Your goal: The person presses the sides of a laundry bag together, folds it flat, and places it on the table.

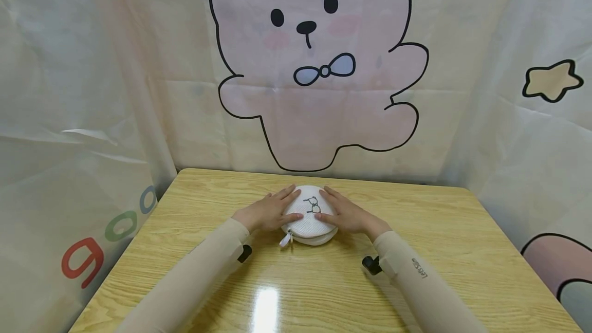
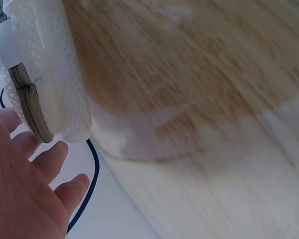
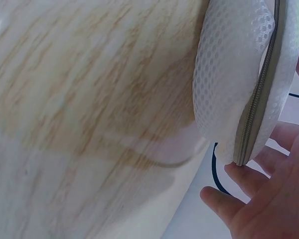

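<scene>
A round white mesh laundry bag [image 1: 309, 226] lies on the wooden table near its back edge. Its top bears a small dark line drawing, and a white zip pull [image 1: 286, 239] hangs at its front left. My left hand [image 1: 273, 211] rests on the bag's left side, fingers spread and thumb on top. On the opposite side, my right hand [image 1: 348, 214] touches it in the same way. The left wrist view shows the brownish zip [image 2: 32, 112] along the bag's edge beside the fingers. From the right wrist, the zip [image 3: 256, 99] looks closed along the visible stretch.
The wooden table [image 1: 314, 281] reaches to a printed curtain [image 1: 314, 132] behind, with more printed sheets at both sides. Each sleeve carries a small black device at the wrist. A dark cable [image 2: 93, 174] runs beyond the table in the left wrist view.
</scene>
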Demonstrator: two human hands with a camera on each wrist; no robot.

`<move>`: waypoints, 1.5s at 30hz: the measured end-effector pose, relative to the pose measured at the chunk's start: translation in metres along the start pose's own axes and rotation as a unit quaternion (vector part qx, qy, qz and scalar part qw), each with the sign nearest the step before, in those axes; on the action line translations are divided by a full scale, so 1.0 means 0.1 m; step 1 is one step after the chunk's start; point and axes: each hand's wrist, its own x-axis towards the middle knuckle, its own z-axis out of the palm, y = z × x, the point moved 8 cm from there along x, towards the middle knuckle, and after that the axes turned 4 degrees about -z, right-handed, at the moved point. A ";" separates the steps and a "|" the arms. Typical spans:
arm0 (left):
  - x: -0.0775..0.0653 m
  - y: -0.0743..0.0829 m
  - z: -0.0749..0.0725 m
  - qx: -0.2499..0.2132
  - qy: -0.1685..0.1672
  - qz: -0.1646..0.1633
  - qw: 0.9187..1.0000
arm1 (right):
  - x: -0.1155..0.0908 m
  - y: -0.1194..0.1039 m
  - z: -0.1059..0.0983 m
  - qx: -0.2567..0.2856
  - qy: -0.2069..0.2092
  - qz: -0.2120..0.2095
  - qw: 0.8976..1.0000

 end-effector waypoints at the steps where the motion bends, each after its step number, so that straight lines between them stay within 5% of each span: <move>1: 0.00 0.00 0.01 0.000 -0.001 -0.001 1.000 | 0.00 0.00 0.00 0.000 -0.001 0.002 1.000; 45: 0.04 -0.04 0.18 0.000 -0.035 -0.020 0.999 | 0.05 0.08 0.15 -0.015 -0.008 0.007 1.000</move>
